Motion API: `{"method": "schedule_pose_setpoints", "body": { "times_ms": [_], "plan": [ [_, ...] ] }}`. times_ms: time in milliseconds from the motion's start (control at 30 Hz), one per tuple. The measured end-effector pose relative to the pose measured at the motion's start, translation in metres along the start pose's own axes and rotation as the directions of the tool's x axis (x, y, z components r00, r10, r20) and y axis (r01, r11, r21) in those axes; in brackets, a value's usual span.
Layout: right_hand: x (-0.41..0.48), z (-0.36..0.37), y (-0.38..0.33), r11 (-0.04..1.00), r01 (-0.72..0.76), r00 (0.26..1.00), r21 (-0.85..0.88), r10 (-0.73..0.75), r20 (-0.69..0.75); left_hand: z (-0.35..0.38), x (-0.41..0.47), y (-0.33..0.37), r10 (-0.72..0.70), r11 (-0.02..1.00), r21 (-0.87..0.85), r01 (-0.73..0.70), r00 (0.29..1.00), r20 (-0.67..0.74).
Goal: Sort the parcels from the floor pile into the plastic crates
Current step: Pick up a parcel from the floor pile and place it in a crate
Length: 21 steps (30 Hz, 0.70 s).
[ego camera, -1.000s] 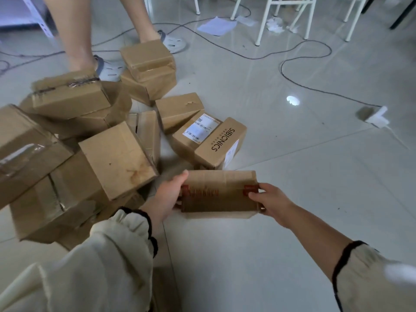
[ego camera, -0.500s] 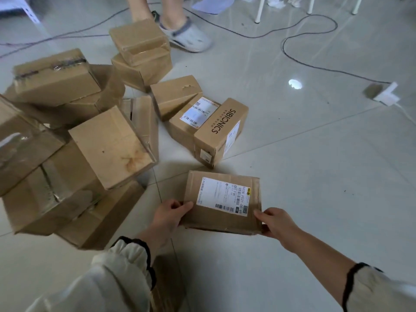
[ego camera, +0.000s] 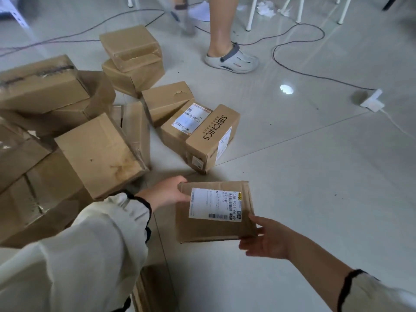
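I hold a flat brown cardboard parcel (ego camera: 216,228) above the floor, its white shipping label facing up. My left hand (ego camera: 166,193) grips its far left corner. My right hand (ego camera: 267,239) holds its near right corner from below. A pile of several brown cardboard parcels (ego camera: 99,152) lies on the floor to the left and ahead. One parcel printed SIBIONICS (ego camera: 209,138) lies just beyond the one I hold. No plastic crate is in view.
Another person's leg and grey clog (ego camera: 231,58) stand beyond the pile. Dark cables (ego camera: 299,70) run over the grey tile floor to a white power strip (ego camera: 372,101) at the right. White chair legs (ego camera: 251,14) stand at the back.
I turned the parcel from edge-on to label up and drew it nearer to me. The other person walked from the left behind the pile toward the right.
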State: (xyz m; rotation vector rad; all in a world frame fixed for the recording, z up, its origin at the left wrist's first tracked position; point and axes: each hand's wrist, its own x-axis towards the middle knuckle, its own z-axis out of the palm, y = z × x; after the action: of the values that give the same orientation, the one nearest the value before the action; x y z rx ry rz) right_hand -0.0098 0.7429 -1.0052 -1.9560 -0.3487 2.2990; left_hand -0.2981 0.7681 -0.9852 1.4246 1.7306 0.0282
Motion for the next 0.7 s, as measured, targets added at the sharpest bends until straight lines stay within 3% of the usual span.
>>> {"method": "schedule_pose_setpoints", "body": {
  "times_ms": [67,133,233,367,533,700],
  "plan": [
    [0.001,-0.004,-0.006,0.995,0.084,0.991,-0.052,-0.088,-0.097,0.009,-0.006,-0.006,0.006,0.988,0.156,-0.008,1.000,0.018],
    [0.004,-0.008,-0.013,0.977,0.172,0.960,-0.129,-0.195,-0.200,0.026,-0.017,-0.013,0.004,0.982,0.186,-0.026,0.993,0.114],
    [0.013,-0.002,-0.012,0.931,0.331,0.877,-0.157,-0.364,-0.312,0.064,-0.041,-0.010,0.060,0.998,-0.017,-0.058,0.946,0.320],
    [0.021,0.002,0.002,0.845,0.443,0.815,-0.298,-0.518,-0.259,0.101,-0.054,0.010,0.054,0.989,-0.149,0.006,0.919,0.391],
    [0.011,-0.004,0.008,0.906,0.318,0.918,-0.279,-0.368,-0.146,0.098,-0.045,0.007,-0.036,0.909,-0.384,0.165,0.946,0.321],
    [0.016,-0.001,0.008,0.902,0.332,0.915,-0.275,-0.379,-0.140,0.100,-0.035,-0.004,-0.030,0.861,-0.467,0.202,0.936,0.350]
  ]
}}
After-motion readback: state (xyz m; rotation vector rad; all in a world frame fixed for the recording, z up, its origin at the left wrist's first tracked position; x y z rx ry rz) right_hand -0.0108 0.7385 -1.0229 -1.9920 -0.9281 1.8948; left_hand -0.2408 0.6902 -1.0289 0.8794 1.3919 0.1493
